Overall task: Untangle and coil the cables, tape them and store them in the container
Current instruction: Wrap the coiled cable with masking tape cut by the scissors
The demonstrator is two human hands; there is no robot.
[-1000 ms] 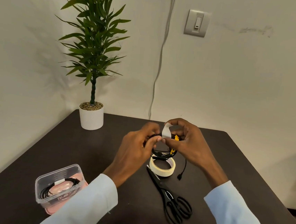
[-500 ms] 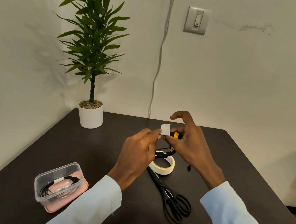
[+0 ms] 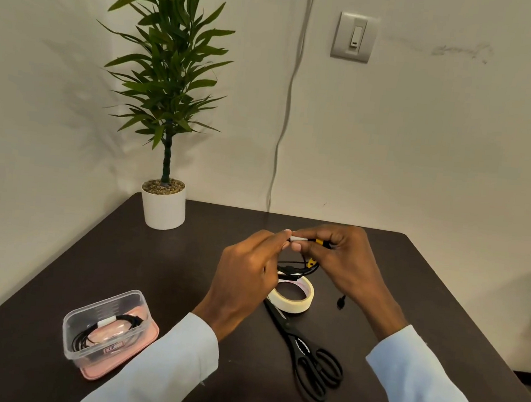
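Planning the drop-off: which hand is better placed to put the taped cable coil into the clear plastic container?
Probably the left hand: the clear plastic container sits on its side; the right hand would have to cross over.

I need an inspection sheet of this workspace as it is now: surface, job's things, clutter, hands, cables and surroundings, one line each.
Surface: dark table, set into a wall corner.
Job's things: coiled black cable held above the table; white tape strip wrapped on it; tape roll lying flat; black scissors closed, beside the roll; clear container standing on its pink lid, with one taped coil inside.
Clutter: nothing seen.
Hands: left hand pinches the tape strip; right hand grips the coil near its yellow part.
Cables: a black plug end hangs loose under the right hand.
Surroundings: potted plant at the back, wall switch, grey wall cord.
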